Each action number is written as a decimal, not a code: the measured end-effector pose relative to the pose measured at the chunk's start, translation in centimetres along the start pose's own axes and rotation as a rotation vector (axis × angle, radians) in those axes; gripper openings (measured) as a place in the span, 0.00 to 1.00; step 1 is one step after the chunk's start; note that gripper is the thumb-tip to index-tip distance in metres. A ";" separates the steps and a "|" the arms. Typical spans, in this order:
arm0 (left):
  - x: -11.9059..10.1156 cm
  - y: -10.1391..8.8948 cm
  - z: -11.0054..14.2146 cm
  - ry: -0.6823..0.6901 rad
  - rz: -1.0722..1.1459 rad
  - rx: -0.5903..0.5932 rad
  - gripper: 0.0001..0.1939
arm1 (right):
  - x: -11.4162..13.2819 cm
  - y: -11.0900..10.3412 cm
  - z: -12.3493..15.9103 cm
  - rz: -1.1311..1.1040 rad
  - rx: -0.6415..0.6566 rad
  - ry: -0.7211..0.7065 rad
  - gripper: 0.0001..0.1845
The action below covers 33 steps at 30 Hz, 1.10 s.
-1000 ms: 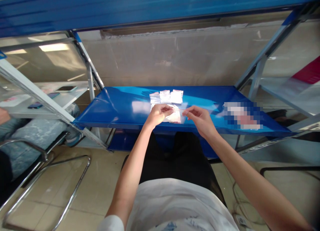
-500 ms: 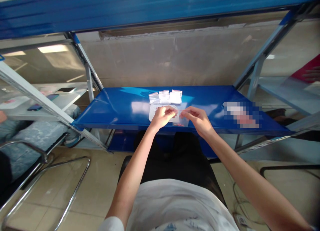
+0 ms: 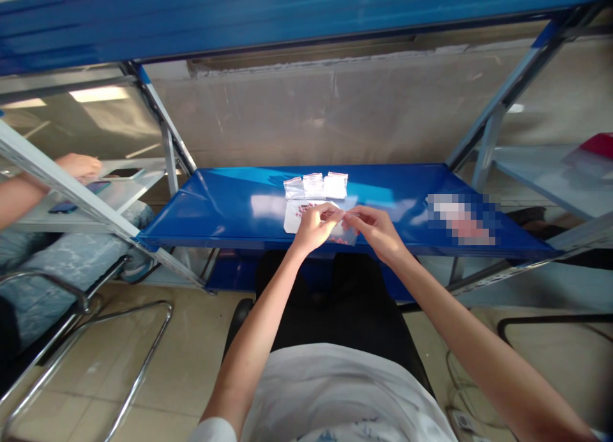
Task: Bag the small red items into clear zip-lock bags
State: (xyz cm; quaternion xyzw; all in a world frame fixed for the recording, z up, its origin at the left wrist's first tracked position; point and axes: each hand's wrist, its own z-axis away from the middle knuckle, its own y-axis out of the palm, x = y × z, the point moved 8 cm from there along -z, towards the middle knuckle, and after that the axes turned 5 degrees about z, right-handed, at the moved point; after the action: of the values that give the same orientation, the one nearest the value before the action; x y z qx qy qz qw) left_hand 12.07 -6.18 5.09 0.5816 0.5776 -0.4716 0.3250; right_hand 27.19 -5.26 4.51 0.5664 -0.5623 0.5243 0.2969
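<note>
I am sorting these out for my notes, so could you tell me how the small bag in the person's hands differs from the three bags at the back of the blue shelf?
The held bag is pinched at its top edge between left hand and right hand; the three back bags lie untouched in a row on the blue shelf. The held bag is lifted at the shelf's front; the others lie flat farther back. All are small, clear plastic bags.

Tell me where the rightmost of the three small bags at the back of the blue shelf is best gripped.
The rightmost small bag lies flat on the blue shelf, its left side against the middle bag. Its right edge is free, so pinching that edge from the right, probably with the right hand, looks cleanest.
</note>
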 end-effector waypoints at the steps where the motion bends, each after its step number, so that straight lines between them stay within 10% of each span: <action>1: -0.1 0.0 0.0 0.020 -0.012 -0.017 0.17 | 0.1 -0.2 0.0 0.018 -0.008 -0.006 0.22; 10: -0.7 -0.4 -0.3 0.075 -0.077 -0.067 0.14 | 0.6 -2.4 -0.4 0.117 -0.016 -0.007 0.20; 22: 4.5 4.1 -5.9 -0.280 0.120 -0.032 0.04 | -5.5 -6.9 -2.6 0.132 -0.045 0.182 0.33; 33: 6.4 4.9 -7.6 -0.301 -0.405 -0.028 0.13 | -8.0 -8.0 -3.2 0.706 -0.189 0.047 0.37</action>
State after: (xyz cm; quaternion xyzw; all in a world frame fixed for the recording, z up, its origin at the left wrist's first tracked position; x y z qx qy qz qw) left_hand 17.44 2.54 1.00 0.3727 0.6339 -0.6003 0.3144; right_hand 35.39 1.86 0.01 0.2954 -0.7621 0.5531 0.1614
